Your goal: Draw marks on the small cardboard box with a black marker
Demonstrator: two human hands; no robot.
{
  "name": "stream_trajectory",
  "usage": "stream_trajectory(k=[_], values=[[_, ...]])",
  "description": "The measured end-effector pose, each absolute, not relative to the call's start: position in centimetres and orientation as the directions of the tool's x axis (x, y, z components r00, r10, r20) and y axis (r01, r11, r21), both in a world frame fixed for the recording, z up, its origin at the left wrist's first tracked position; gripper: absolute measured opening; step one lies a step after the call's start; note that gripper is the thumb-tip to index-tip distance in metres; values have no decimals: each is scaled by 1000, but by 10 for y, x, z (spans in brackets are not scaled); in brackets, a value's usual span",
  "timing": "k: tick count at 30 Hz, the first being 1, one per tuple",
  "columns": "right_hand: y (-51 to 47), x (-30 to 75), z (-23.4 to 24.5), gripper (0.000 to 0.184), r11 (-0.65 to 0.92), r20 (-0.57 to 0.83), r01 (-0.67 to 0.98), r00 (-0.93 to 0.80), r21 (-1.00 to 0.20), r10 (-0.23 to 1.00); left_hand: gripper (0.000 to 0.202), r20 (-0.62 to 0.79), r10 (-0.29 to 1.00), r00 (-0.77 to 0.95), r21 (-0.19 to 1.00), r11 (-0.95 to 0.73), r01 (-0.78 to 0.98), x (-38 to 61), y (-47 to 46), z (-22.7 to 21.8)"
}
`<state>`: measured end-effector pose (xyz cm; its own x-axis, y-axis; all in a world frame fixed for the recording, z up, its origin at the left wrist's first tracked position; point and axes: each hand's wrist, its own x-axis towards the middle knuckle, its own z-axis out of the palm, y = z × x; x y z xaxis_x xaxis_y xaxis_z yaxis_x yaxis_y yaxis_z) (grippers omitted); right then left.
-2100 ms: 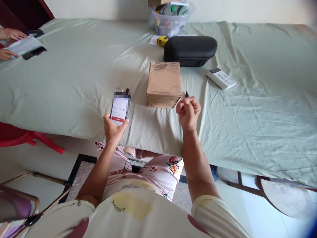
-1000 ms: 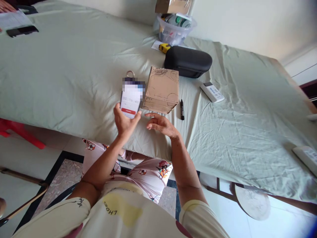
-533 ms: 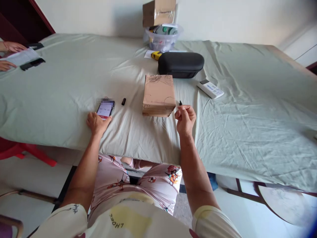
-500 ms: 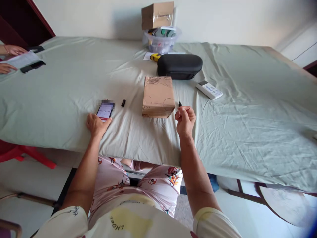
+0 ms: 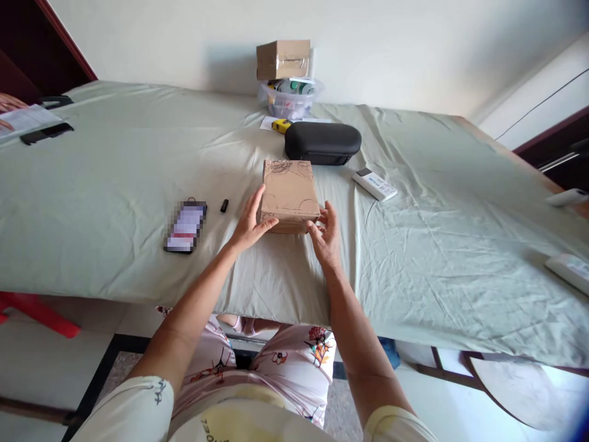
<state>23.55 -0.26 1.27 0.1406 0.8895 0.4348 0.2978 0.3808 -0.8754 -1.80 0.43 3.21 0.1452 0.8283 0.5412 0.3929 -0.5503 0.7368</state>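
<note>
A small cardboard box (image 5: 289, 188) with black scribbles on its top sits on the cloth in front of me. My left hand (image 5: 251, 222) holds its left side, fingers along the edge and thumb across the front face. At the front right corner, my right hand (image 5: 326, 232) grips the box with curled fingers and the thumb at the front. Whether a pen is still inside that hand is hidden. Left of the box lie a small black cap-like piece (image 5: 224, 205) and a phone (image 5: 186, 227) with a blurred screen.
Behind the box is a black hard case (image 5: 323, 143), with a white-and-grey device (image 5: 375, 184) to its right. Farther back are a yellow tape measure (image 5: 280, 126) and a plastic tub (image 5: 292, 101) under another carton (image 5: 283, 59). Another person's hands (image 5: 10, 103) rest on paper at far left.
My left hand has left the phone and moved right to the box. My right hand, which pinched a small black pen-like thing, has come to the box's right side. The view has tilted up.
</note>
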Motion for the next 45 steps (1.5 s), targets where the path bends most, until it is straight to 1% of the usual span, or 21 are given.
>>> stream_trajectory(k=[3,5,10,13,15,17,18,20,22,24,29,33,35,37,40,42,45], values=[[-2,235,5,81,364,426,393,82,-844,901,72,556,823,113,744,-554,373,-5,12,20],[-3,234,4,80,364,430,422,68,-830,900,62,565,822,72,748,-547,376,-5,10,15],[-8,230,8,76,328,408,417,115,-847,906,53,587,809,44,749,-562,352,-10,3,15],[-10,229,7,86,314,393,421,116,-851,912,49,582,811,51,748,-559,358,-14,0,17],[-10,228,6,96,326,413,436,120,-839,903,50,593,803,55,736,-569,368,-14,-1,17],[-10,229,6,100,349,458,476,131,-807,879,54,618,785,49,712,-585,389,-12,-1,15],[-10,229,8,99,360,482,505,131,-784,866,55,628,777,40,701,-588,403,-11,-1,14],[-12,229,13,88,372,514,563,112,-738,851,55,638,770,16,692,-582,428,-7,0,11],[-14,228,19,75,375,522,599,86,-708,849,51,634,773,-9,700,-569,432,-3,0,10],[-17,225,24,68,375,524,610,77,-698,848,48,634,773,-21,707,-568,422,1,-1,9],[-19,211,30,79,364,557,650,110,-667,823,51,624,781,-32,709,-549,443,5,-6,11],[-19,203,30,76,329,563,669,162,-666,810,61,611,790,-59,723,-525,449,10,-9,13],[-19,204,30,73,340,577,670,163,-660,800,63,610,789,-81,727,-516,453,12,-10,15],[-20,207,31,70,367,588,656,146,-659,795,61,617,781,-95,725,-517,456,12,-10,17],[-21,214,34,65,406,565,588,107,-700,818,59,618,781,-87,726,-525,444,9,-11,19],[-23,217,38,59,423,538,530,76,-735,839,64,607,789,-91,735,-515,442,5,-11,20],[-28,213,42,52,462,529,479,7,-746,848,67,609,782,-137,732,-487,476,0,-11,21]])
